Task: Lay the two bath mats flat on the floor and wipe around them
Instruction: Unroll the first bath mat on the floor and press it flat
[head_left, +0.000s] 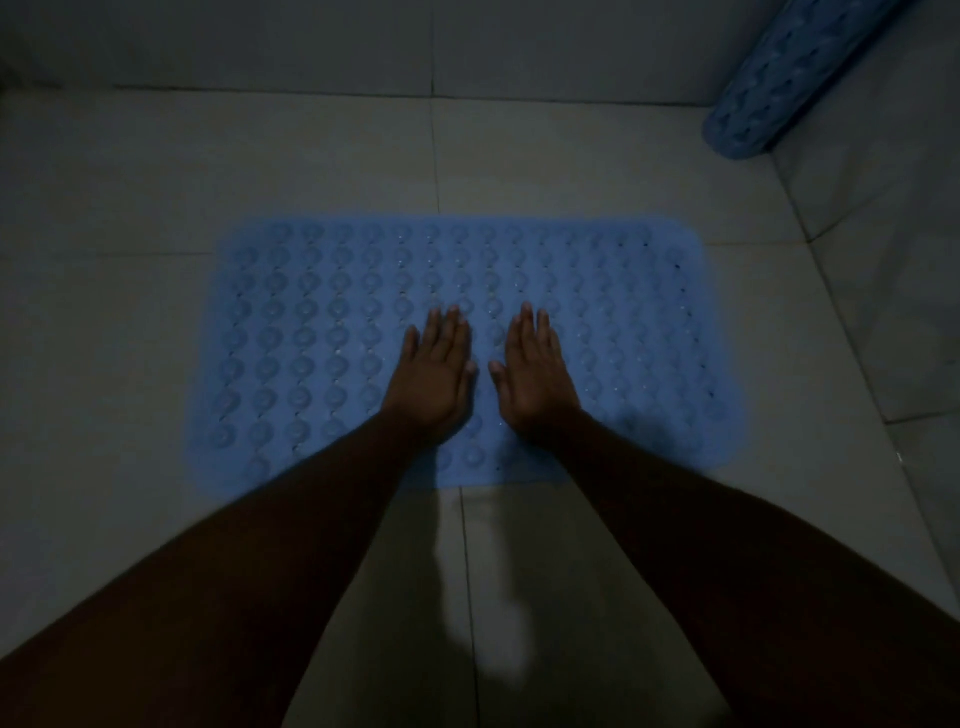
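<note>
A blue rubber bath mat with rows of round suction cups lies flat on the pale tiled floor, its long side across the view. My left hand and my right hand rest palm down on its middle, side by side, fingers straight and close together, holding nothing. A second blue bath mat is rolled into a tube and leans in the far right corner against the wall. No cloth is in view.
Pale floor tiles surround the mat on all sides. The back wall runs along the top and a side wall rises on the right. The light is dim.
</note>
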